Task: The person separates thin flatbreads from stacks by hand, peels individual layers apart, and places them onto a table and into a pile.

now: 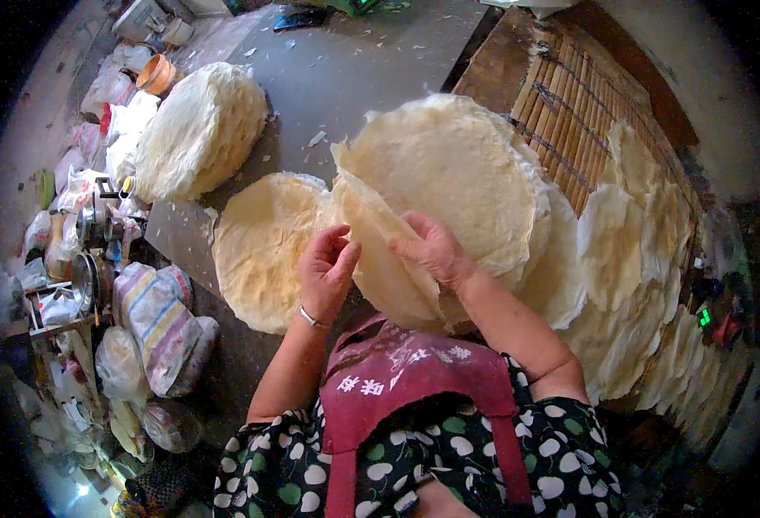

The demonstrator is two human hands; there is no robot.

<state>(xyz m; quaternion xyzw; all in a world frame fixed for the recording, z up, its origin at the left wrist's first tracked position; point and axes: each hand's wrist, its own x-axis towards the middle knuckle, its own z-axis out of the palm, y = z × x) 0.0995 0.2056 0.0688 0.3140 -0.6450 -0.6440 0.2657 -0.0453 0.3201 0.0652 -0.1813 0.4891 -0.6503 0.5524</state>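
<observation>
Thin, round, pale flatbread-like sheets lie in piles on a dark table. My right hand (433, 249) grips a partly folded sheet (380, 239) between thumb and fingers, in front of the large pile (451, 168). My left hand (331, 265), with a bangle at the wrist, is at the left edge of that sheet; its thumb and fingers are curled, and whether they pinch the edge is unclear. Left of this hand lies a smaller round pile (270, 252). A tall stack (198, 133) stands farther off at the upper left.
A slatted bamboo mat (567, 110) lies at the upper right. Many overlapping sheets (613, 259) spread down the right side. Scraps dot the grey tabletop (328, 84), with a dark flat object (301, 19) at its far edge. Striped sacks (160, 330) and an orange container (158, 74) stand left.
</observation>
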